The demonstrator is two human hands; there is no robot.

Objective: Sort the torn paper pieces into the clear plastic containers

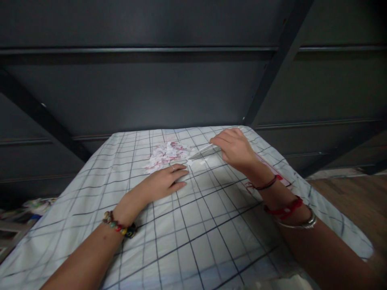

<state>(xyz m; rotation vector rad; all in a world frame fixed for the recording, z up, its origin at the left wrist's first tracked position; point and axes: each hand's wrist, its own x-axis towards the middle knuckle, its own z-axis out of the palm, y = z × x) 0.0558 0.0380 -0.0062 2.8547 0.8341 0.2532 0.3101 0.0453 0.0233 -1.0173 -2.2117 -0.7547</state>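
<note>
My right hand [237, 151] is closed around slim, silvery tweezers [203, 152], pinched at the upper end and slanting down to the left. Their tips reach a small white paper scrap [190, 162] on the cloth; blur hides whether they grip it. My left hand [165, 183] rests palm down with its fingers apart, holding nothing, just in front of a heap of torn white and pinkish paper pieces [169, 154]. Another pale scrap [202, 162] lies to the right of the tips.
A white cloth with dark grid lines [193, 241] covers the table. Behind it stands a dark panelled wall [163, 88]. A flat pink-edged item [272, 167] lies partly behind my right forearm. Wooden floor [347, 193] shows at right, and cluttered items [36, 207] at far left.
</note>
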